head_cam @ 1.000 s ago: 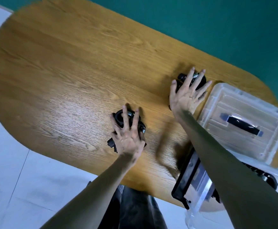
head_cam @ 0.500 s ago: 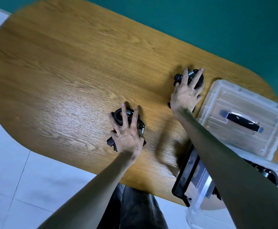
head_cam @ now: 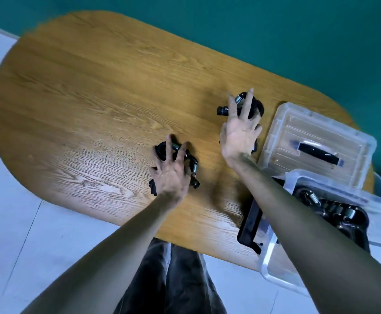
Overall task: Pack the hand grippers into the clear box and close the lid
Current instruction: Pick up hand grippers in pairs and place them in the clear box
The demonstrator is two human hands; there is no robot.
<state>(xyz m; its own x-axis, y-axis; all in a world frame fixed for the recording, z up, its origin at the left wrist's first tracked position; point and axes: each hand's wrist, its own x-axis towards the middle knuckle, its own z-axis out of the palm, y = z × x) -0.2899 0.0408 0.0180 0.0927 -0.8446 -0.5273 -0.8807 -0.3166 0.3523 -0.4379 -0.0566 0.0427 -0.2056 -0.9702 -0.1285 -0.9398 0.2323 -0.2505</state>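
Observation:
Two black hand grippers with steel springs lie on the wooden table [head_cam: 94, 105]. My left hand [head_cam: 171, 173] is clawed over the near hand gripper [head_cam: 192, 165], fingers curled round its ring and handles. My right hand [head_cam: 239, 132] covers the far hand gripper [head_cam: 256, 107], fingers wrapped over it, with one handle end sticking out to the left. The clear box [head_cam: 273, 273] stands open at the table's right end, partly behind my right forearm, with several hand grippers [head_cam: 334, 211] inside. Its clear lid [head_cam: 298, 123] with a black handle lies flat on the table beyond the box.
A black latch [head_cam: 250, 225] hangs on the box's near-left side. A teal wall runs behind the table. White floor tiles and my dark trousers show below the table's front edge.
Both hands went from lying flat with spread fingers to curling tight round their hand grippers. The far hand gripper has turned a little under my right hand.

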